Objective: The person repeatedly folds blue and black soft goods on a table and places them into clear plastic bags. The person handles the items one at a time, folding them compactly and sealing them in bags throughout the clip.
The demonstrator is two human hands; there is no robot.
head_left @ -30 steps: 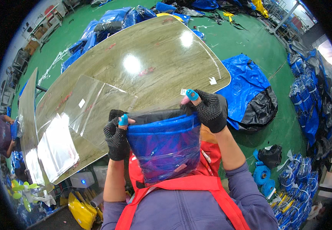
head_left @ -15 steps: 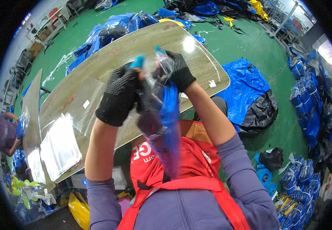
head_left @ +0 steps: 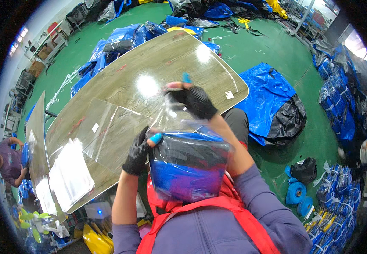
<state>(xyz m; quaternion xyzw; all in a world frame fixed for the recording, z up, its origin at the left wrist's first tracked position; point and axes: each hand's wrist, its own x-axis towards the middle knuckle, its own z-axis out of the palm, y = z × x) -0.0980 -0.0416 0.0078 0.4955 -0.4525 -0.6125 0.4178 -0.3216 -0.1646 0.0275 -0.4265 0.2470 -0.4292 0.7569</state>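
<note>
Both gloved hands raised before the chest, the right higher and farther forward.
The left hand [head_left: 139, 152] is closed, its blue-capped thumb [head_left: 155, 138] angled rightward, above a nearly upright left forearm [head_left: 125, 194]. The right hand [head_left: 194, 101] bends leftward from the wrist, fingers drawn together, a blue-capped digit [head_left: 186, 78] pointing up; its right forearm [head_left: 236, 148] slants inward, bare below the sleeve [head_left: 268, 203].
</note>
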